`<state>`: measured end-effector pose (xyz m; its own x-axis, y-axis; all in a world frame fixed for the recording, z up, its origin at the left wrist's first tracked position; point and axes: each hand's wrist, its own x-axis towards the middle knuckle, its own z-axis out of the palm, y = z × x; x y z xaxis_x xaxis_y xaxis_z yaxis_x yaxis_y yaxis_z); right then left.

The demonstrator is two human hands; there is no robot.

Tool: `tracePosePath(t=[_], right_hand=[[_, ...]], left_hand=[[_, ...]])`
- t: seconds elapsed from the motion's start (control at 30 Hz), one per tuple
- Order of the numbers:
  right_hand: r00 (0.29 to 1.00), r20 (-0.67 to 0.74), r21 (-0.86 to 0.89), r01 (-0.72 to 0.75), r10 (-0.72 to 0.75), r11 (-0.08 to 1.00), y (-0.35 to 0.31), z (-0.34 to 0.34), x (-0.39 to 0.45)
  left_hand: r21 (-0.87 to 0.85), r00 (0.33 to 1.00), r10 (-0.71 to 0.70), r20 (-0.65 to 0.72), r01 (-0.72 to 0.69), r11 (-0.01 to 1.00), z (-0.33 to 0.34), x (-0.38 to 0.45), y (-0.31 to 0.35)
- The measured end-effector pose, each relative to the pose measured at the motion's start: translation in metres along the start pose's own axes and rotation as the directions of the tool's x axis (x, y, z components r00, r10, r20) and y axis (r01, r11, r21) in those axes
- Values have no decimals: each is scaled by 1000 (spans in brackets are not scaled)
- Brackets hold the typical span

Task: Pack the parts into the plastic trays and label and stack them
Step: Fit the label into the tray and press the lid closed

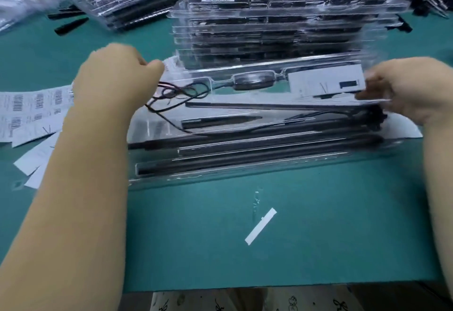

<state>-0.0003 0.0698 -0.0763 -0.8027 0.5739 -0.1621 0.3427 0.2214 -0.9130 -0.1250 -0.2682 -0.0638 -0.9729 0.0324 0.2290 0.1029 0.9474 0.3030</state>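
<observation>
A clear plastic tray (245,171) lies open on the green table in front of me. Long black rods (257,161) fill its near half. Its far half (245,75) stands tilted up and carries a dark oval part (253,80), thin black wires (181,95) and a white label (326,81). My left hand (115,77) grips the tray's left end with curled fingers. My right hand (407,87) pinches the right end by the label. Behind it rises a tall stack of packed trays (277,28).
Sheets of barcode labels (31,109) lie at the left. A second pile of trays (137,1) sits at the back left, with loose black parts (426,4) at the back right. A white strip (261,226) lies on the table (294,249) near me.
</observation>
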Motion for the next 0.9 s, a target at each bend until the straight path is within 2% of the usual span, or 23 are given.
tracePosePath(t=[0.03,0.07,0.1,0.13,0.2,0.23,0.27,0.33,0.43,0.63,0.73,0.83,0.9], right_hand=[[999,-37,15,-21,22,1000,2,0,2],[996,-80,32,-33,35,999,3,-2,4],[991,-124,58,-43,50,997,4,-3,5],[983,-167,81,-60,73,995,5,-6,8],[966,-220,86,-122,139,989,7,-13,13],[958,-236,79,-151,166,985,8,-17,15],[952,-255,71,-157,170,985,12,-21,17],[947,-303,38,-102,108,994,22,-25,22],[946,-312,-3,-95,90,995,34,-31,38],[932,-352,-75,-125,91,989,31,-27,51],[918,-378,-129,-183,122,975,26,-23,40],[900,-417,-275,-256,125,927,22,-17,31],[900,-434,-470,-203,-25,859,22,-14,29]], left_hand=[[-32,995,-49,89,52,998,1,2,-3],[-161,977,-90,194,122,979,2,4,-5],[-366,946,-96,308,211,906,-1,4,-6],[-555,917,-57,394,287,780,-3,5,-7],[-743,870,99,482,346,573,-7,6,-12],[-778,847,177,502,353,519,-7,6,-16],[-786,820,238,520,351,509,-7,7,-19],[-746,775,284,565,332,578,-7,5,-21],[-662,734,251,631,341,667,-6,2,-20],[-609,732,217,646,323,724,-3,-1,-13],[-591,763,192,617,287,754,3,-2,-8],[-570,771,183,610,266,777,9,-1,-6],[-569,757,194,623,270,777,10,0,-8]])
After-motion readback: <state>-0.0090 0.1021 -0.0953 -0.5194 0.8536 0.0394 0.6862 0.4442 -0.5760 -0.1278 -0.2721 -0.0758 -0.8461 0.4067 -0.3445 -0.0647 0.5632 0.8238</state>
